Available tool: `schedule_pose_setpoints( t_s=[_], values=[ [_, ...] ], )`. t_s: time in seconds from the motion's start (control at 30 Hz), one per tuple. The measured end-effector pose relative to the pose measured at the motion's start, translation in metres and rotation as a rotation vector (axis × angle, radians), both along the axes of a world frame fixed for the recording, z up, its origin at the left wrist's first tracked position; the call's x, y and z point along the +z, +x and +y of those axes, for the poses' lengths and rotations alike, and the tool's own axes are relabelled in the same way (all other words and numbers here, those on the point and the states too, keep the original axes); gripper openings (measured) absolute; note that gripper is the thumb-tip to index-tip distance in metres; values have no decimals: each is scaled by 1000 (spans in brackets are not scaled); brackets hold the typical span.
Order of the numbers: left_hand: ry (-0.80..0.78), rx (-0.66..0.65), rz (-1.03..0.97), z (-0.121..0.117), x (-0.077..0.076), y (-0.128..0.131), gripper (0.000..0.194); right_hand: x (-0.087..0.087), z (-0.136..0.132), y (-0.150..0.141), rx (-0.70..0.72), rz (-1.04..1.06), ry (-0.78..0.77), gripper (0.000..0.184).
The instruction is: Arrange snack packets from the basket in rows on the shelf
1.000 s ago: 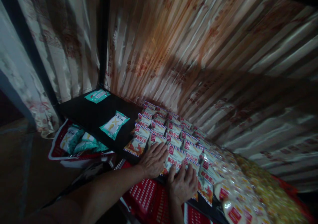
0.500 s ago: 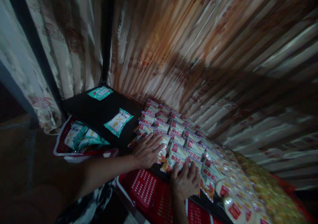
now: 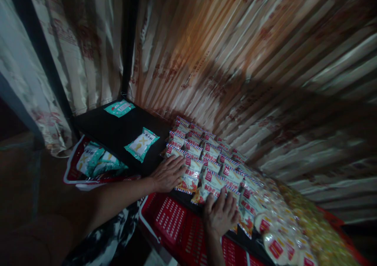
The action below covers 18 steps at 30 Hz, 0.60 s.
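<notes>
Rows of red, white and blue snack packets (image 3: pixel 206 156) lie on a black shelf (image 3: pixel 112 130). My left hand (image 3: pixel 166 173) lies flat with fingers stretched on the left edge of the packet rows. At the front edge, my right hand (image 3: pixel 220 215) rests with fingers spread over the nearest packets. Neither hand grips anything. A teal packet (image 3: pixel 141 144) lies alone on the bare shelf to the left, and another teal packet (image 3: pixel 119 108) sits at the far corner.
A red basket (image 3: pixel 179 228) stands below the shelf in front of me. Another red-and-white basket (image 3: pixel 88 167) with teal packets sits at the left. Rounder white packets (image 3: pixel 275 242) and yellow ones (image 3: pixel 312 222) continue rightward. Draped patterned curtain (image 3: pixel 235 61) backs the shelf.
My left hand has slid left and slightly up along the packet rows, and the front-left orange packet now lies tucked in line. My right hand stays near the front edge.
</notes>
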<state>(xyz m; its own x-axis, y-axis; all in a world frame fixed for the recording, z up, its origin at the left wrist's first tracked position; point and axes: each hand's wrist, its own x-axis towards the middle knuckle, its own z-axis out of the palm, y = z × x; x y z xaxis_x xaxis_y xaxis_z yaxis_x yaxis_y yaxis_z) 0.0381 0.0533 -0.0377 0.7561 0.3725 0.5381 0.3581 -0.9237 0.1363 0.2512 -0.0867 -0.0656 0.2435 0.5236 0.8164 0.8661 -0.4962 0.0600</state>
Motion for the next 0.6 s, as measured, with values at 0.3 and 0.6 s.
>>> schedule_pose_setpoints(
  t_s=[0.3, 0.6],
  values=[
    [-7, -25, -25, -1, 1, -2, 47, 16, 12, -44, 137, -27, -115, 55],
    [-2, -46, -61, -1, 2, -3, 46, 9, 30, -64, 192, 46, -192, 46]
  ],
)
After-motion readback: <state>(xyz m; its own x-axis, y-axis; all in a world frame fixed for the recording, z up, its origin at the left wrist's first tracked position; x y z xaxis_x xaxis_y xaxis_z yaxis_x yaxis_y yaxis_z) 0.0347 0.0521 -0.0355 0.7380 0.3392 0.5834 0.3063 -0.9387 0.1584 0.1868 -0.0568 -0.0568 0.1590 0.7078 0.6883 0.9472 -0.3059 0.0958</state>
